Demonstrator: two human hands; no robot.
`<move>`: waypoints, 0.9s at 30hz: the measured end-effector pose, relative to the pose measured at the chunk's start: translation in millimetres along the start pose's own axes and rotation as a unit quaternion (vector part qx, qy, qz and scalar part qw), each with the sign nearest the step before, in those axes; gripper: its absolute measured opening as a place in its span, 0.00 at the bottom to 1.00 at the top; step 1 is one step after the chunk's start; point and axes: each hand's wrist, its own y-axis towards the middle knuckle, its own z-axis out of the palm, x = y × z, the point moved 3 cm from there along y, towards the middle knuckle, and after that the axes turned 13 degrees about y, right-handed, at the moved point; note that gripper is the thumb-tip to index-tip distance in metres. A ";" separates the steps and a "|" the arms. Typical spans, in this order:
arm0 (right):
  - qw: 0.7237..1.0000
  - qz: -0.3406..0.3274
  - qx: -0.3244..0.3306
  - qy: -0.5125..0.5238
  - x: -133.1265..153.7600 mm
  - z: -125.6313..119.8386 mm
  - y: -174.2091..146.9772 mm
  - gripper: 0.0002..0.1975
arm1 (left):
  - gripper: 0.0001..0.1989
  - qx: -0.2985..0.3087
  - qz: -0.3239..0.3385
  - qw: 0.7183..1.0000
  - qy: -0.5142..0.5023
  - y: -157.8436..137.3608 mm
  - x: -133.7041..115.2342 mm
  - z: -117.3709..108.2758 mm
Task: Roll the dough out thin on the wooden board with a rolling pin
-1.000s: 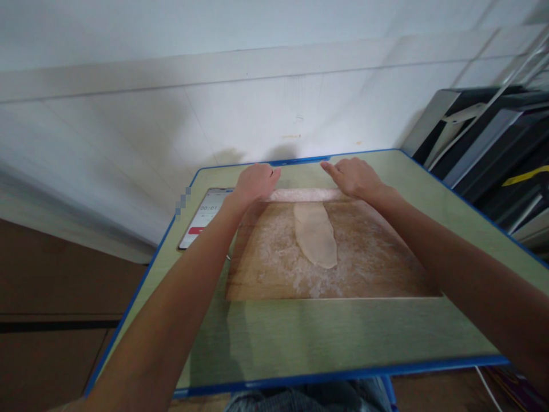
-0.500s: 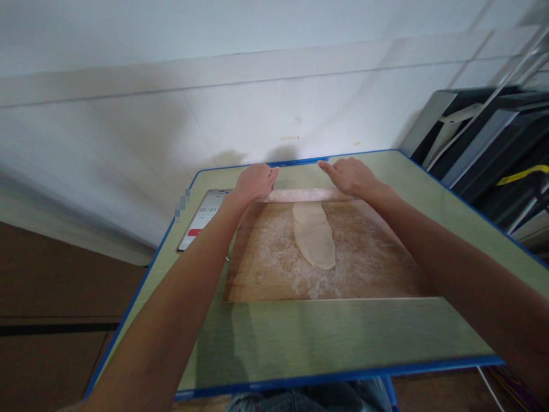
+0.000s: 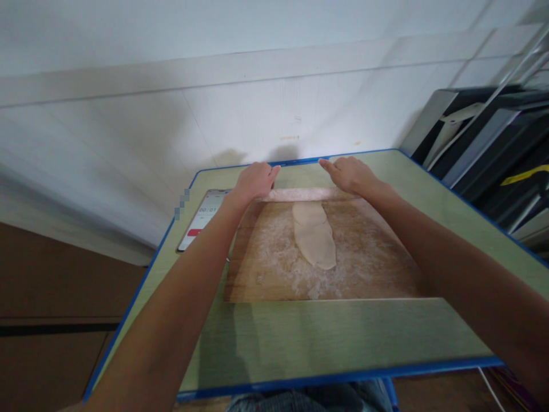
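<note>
A floured rolling pin (image 3: 302,195) lies crosswise at the far end of a wooden board (image 3: 266,280). My left hand (image 3: 256,180) is closed around its left end, and my right hand (image 3: 349,174) grips its right end; both thumbs point inward. Beneath and in front of the pin stretches a long flat piece of dough (image 3: 314,237), with its rounded end toward me. Its far end meets the pin, which hides anything beyond. Loose white flour is scattered over the board around the dough.
The board rests on a pale green table (image 3: 343,337) with a blue edge. Left of the board lies a phone (image 3: 201,220) showing a timer, partly behind my left forearm. A white wall (image 3: 257,114) stands behind the table, and dark flat items (image 3: 493,137) lean at the right.
Almost nothing differs. The rolling pin and both hands stay at the far end of the dough, with only a very slight shift away from me.
</note>
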 end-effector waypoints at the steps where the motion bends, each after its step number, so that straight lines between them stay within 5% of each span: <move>1: 1.000 0.002 -0.001 0.000 -0.5 0.1 0.5 0.40 | 0.29 -0.002 0.000 1.000 0.000 0.4 0.3 0.4; 27: 1.000 0.016 0.006 0.009 -1.1 -0.5 5.4 0.39 | 0.30 -0.003 0.031 0.999 -0.013 9.2 4.3 9.0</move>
